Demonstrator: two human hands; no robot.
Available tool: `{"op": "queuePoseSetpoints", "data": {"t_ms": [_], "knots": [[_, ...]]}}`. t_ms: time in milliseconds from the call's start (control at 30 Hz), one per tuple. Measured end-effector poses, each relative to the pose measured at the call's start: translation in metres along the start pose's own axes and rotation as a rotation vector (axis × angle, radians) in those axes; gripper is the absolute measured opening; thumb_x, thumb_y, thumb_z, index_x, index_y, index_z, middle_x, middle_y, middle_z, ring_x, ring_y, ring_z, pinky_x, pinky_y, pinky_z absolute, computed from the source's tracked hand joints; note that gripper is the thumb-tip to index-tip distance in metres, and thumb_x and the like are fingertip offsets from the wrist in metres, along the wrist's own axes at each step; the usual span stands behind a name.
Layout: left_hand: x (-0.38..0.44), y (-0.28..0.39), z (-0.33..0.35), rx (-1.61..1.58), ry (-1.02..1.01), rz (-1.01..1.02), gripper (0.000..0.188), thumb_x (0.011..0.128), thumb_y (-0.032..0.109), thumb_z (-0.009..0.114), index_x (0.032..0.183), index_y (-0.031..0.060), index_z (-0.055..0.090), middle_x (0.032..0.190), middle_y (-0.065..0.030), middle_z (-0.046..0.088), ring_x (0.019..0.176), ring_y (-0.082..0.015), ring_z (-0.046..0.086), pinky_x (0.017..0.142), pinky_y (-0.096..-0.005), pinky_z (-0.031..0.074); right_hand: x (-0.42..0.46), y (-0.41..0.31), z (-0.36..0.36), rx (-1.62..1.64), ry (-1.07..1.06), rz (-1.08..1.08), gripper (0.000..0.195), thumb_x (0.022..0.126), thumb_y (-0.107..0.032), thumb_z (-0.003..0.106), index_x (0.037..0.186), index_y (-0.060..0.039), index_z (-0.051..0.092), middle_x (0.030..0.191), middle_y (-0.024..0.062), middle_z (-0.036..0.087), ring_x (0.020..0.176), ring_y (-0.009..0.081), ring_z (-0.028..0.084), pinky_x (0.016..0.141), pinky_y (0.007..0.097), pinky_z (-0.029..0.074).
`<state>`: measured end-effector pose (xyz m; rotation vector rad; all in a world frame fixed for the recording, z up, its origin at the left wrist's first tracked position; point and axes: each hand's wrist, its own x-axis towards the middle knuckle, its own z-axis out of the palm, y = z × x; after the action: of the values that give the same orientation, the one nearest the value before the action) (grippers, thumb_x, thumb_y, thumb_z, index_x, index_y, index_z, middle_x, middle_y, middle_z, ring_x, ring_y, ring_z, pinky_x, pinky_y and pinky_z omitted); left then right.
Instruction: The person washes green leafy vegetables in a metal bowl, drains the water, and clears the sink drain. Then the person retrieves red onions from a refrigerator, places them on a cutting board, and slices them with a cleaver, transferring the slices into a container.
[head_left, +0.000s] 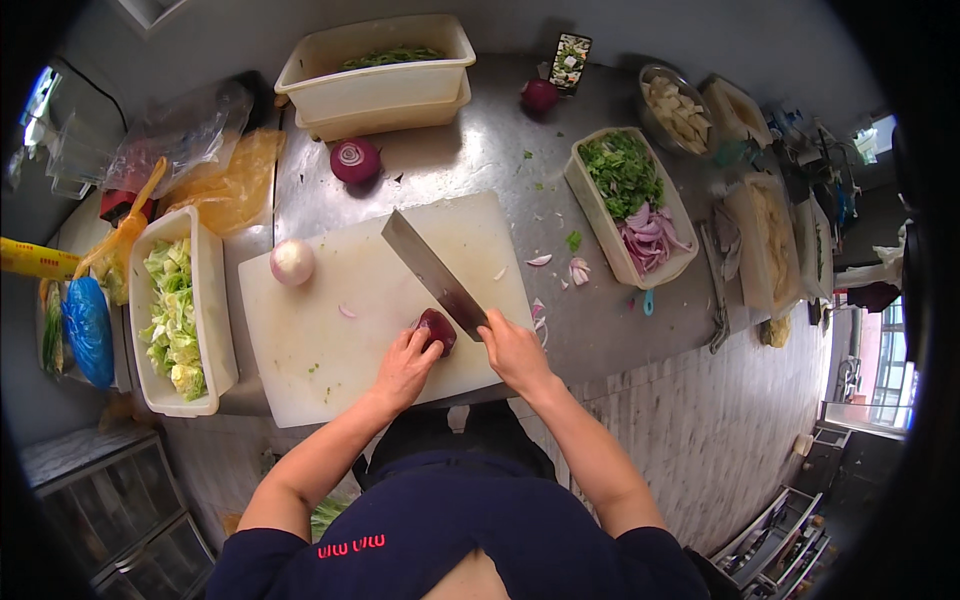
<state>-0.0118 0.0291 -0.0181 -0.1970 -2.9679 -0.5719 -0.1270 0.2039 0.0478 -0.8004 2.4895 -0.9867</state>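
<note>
My left hand (405, 369) rests its fingers on a dark red onion (438, 331) near the front edge of a white plastic cutting board (360, 270). My right hand (514, 352) grips the handle of a cleaver (435, 274), whose broad steel blade extends up and left over the board, just beside the onion. A paler, peeled onion (292, 262) sits at the board's left edge. Behind the board stands another red onion (355, 161). Small onion pieces (539, 261) lie on the steel counter to the board's right.
Right of the board, a white tub (592, 217) holds chopped greens and sliced red onion. On the left, another tub (214, 315) contains cut lettuce. Stacked tubs (375, 90), a red onion (540, 96), a phone (570, 64) and a metal bowl (651, 124) stand at the back.
</note>
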Motion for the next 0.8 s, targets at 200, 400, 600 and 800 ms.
{"op": "queuePoseSetpoints", "data": {"t_ms": [200, 400, 600, 800], "knots": [[0.003, 0.005, 0.005, 0.016, 0.052, -0.02, 0.029, 0.073, 0.006, 0.058, 0.101, 0.0109, 0.054, 0.111, -0.0119, 0.05, 0.102, -0.031, 0.051, 0.082, -0.0392, 0.047, 0.02, 0.021, 0.017, -0.188, -0.176, 0.017, 0.014, 0.086, -0.01, 0.055, 0.09, -0.0023, 0.045, 0.071, 0.0206, 0.062, 0.069, 0.0411, 0.061, 0.059, 0.051, 0.048], [0.001, 0.012, 0.003, -0.005, 0.062, -0.067, 0.027, 0.073, 0.006, 0.057, 0.1, 0.0101, 0.054, 0.111, -0.0116, 0.051, 0.104, -0.0308, 0.05, 0.082, -0.0397, 0.046, 0.009, 0.02, 0.029, -0.181, -0.083, -0.061, 0.018, 0.086, -0.013, 0.057, 0.092, -0.0025, 0.044, 0.064, 0.0231, 0.059, 0.065, 0.0431, 0.06, 0.056, 0.0508, 0.047], [0.0, 0.007, -0.001, -0.001, 0.088, -0.077, 0.027, 0.073, 0.006, 0.056, 0.1, 0.0086, 0.055, 0.11, -0.012, 0.052, 0.102, -0.0307, 0.051, 0.083, -0.04, 0.046, 0.014, 0.002, 0.018, -0.205, -0.077, -0.116, 0.015, 0.086, -0.011, 0.055, 0.092, -0.0026, 0.045, 0.073, 0.0177, 0.064, 0.066, 0.038, 0.063, 0.056, 0.0464, 0.05], [0.001, 0.009, 0.003, -0.084, 0.108, -0.021, 0.035, 0.072, 0.003, 0.054, 0.106, 0.0038, 0.06, 0.119, -0.0181, 0.054, 0.114, -0.0352, 0.049, 0.095, -0.043, 0.042, 0.01, 0.01, 0.032, -0.058, -0.164, -0.048, 0.016, 0.09, -0.02, 0.046, 0.095, -0.0069, 0.053, 0.076, 0.0209, 0.063, 0.067, 0.0396, 0.062, 0.055, 0.048, 0.05]]}}
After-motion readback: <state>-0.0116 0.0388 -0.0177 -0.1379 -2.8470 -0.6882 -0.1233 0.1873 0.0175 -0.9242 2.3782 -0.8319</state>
